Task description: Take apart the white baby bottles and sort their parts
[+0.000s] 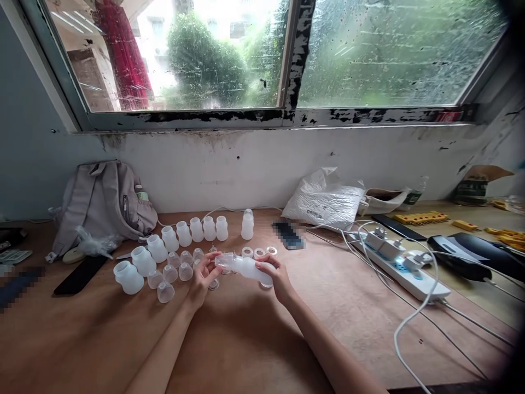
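Note:
A translucent white plastic bottle lies sideways between my hands, above the wooden table. My right hand grips its body. My left hand pinches the clear cap end at the bottle's neck. A curved row of several white bottles stands behind my hands, with one assembled bottle at its right end. Several clear caps lie in front of that row. A few white rings sit just beyond the held bottle.
A grey backpack leans on the wall at left, a black phone before it. A white plastic bag, a power strip with white cables, dark devices and yellow parts fill the right side.

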{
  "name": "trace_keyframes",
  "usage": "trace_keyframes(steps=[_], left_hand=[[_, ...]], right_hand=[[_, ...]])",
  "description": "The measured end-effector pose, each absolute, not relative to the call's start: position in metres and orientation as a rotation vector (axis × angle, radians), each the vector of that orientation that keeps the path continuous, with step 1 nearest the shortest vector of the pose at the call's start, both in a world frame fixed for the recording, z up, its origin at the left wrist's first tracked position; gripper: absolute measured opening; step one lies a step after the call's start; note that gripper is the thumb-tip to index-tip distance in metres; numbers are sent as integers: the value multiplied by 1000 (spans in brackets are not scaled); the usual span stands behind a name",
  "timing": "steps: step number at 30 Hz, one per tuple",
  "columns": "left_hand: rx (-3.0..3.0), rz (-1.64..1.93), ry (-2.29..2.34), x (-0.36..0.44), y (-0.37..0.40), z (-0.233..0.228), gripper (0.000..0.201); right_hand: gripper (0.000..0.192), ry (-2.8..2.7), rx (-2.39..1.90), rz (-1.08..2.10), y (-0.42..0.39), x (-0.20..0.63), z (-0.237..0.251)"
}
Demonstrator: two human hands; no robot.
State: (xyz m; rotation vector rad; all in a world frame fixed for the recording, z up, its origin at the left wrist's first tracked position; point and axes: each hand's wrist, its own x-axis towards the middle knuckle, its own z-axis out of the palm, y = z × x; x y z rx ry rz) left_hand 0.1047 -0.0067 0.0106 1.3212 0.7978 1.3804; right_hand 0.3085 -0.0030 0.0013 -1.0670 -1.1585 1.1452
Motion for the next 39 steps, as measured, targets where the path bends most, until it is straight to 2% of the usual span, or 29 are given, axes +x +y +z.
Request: trace_keyframes(steps=[5,13,26,39], left_hand=[[1367,1393,818,104,-10,7,12],[1402,1316,808,105,-11,3,33],[1433,1273,941,107,-6,-13,34],[1509,1244,936,108,-15,-11,30]], right_hand=[[19,-1189,-1088,1137,-4,308,1],[13,-1244,-1047,1064,-3,312,1],[17,-1358,-959,906,-5,312,2],[19,-1312,-944,919,-7,308,-6]])
